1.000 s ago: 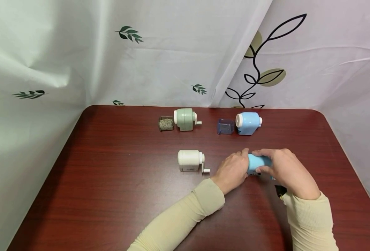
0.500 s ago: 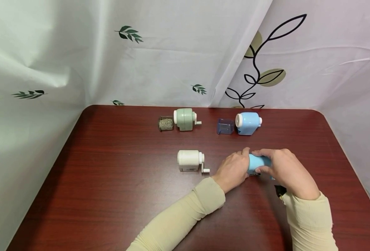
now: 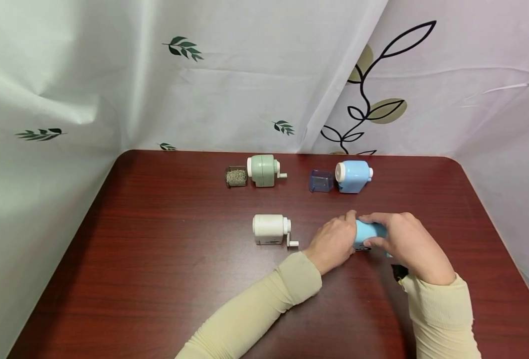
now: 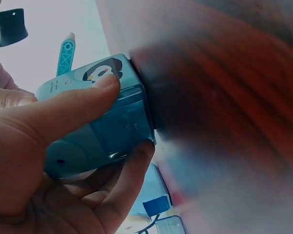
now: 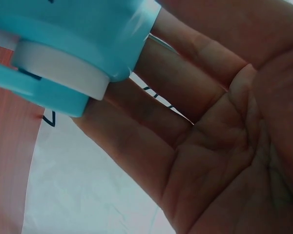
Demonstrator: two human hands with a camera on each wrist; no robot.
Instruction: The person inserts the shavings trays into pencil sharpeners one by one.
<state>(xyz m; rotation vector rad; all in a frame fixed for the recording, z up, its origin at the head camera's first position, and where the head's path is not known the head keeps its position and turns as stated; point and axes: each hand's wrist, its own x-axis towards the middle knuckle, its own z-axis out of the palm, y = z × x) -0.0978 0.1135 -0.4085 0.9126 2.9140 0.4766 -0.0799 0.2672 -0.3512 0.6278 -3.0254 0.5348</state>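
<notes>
A turquoise crank pencil sharpener (image 3: 368,232) stands on the table at right of centre, between both hands. My left hand (image 3: 333,242) grips its left end. In the left wrist view the thumb lies on the printed side and a fingertip touches the lower edge beside the translucent blue shavings drawer (image 4: 124,129), which sits in the body. My right hand (image 3: 410,242) holds the body from the right, thumb on the near side and fingers on the far side. The crank (image 4: 66,58) sticks out at the right-hand end; in the head view the right hand mostly hides it.
A white sharpener (image 3: 269,230) stands left of the hands. Behind are a green sharpener (image 3: 263,171) with its shavings-filled drawer (image 3: 236,177) beside it, and a blue sharpener (image 3: 353,176) next to its detached drawer (image 3: 321,181). A white patterned curtain (image 3: 228,99) hangs along the table's back edge.
</notes>
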